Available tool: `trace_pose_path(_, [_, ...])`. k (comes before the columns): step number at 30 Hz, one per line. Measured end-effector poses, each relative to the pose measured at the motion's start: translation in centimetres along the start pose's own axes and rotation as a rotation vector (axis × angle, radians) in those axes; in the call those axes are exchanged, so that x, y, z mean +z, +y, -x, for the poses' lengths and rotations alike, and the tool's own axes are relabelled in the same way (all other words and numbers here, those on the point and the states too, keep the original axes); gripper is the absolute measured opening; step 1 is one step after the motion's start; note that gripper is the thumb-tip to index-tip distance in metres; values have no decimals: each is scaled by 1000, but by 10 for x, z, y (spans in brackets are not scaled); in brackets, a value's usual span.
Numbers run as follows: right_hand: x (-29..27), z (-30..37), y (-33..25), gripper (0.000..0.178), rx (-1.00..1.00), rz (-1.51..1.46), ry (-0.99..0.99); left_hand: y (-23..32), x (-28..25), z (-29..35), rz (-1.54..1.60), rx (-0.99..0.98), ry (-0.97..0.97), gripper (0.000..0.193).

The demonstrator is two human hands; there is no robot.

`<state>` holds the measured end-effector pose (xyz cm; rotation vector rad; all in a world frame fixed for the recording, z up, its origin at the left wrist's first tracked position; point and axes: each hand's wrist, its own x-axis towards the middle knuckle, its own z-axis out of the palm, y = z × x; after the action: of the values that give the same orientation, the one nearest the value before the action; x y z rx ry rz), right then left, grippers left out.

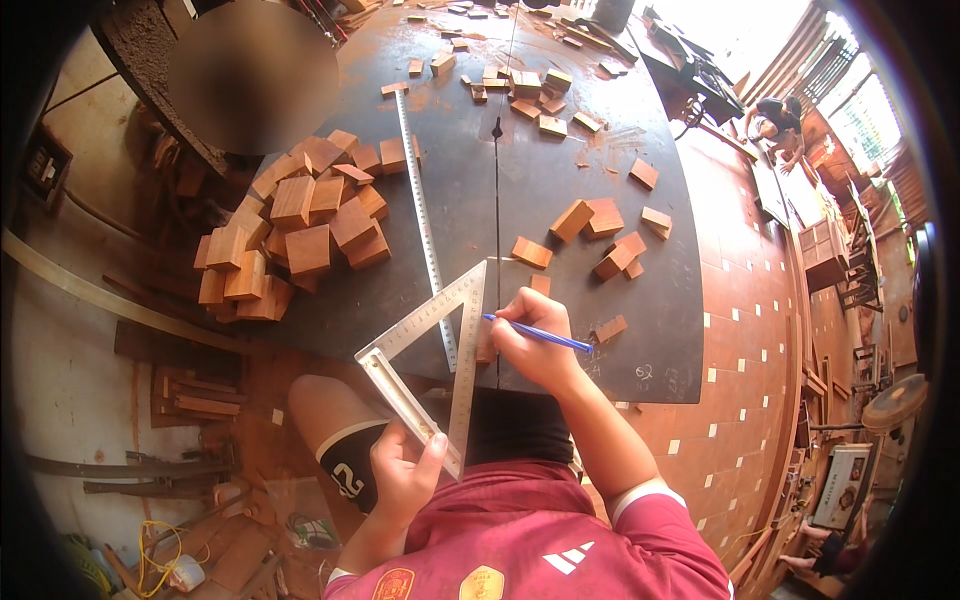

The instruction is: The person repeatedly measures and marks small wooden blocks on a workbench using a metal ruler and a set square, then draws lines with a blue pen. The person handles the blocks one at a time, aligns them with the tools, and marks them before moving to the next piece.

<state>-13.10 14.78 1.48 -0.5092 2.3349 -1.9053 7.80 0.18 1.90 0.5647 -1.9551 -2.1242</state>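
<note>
My left hand (408, 468) grips the thick base of a metal triangle square (420, 320), its point reaching over the near edge of the dark tabletop (455, 210). Closed round a blue pen (562, 339), my right hand (540, 365) holds the tip at the square's right edge. A small reddish wood piece (487, 350) shows beside that edge, partly covered by the square and my right hand. Under the square's left arm runs a long steel ruler (418, 190), lying lengthwise on the table.
A heap of wooden blocks (310, 250) fills the table's left side. Several loose blocks (603, 218) lie to the right, others (525, 84) farther off. A narrow seam splits the tabletop. Another person (775, 120) works at the far right, beyond the tiled floor (735, 300).
</note>
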Motion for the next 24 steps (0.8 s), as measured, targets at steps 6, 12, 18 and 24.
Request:
trace_pose_path(6, [2,-1,-1,16,-22,-10,4,4,3,1,-46,26,-5,22])
trace_pose_path(12, [2,0,2,15,0,-10,11,12,5,2,-15,-11,-13,23])
trace_pose_path(18, [2,1,-4,15,25,-10,9,6,6,3,-22,18,-3,22])
trace_pose_path(24, [1,1,8,15,70,-98,-90,10,11,1,-30,22,83,13])
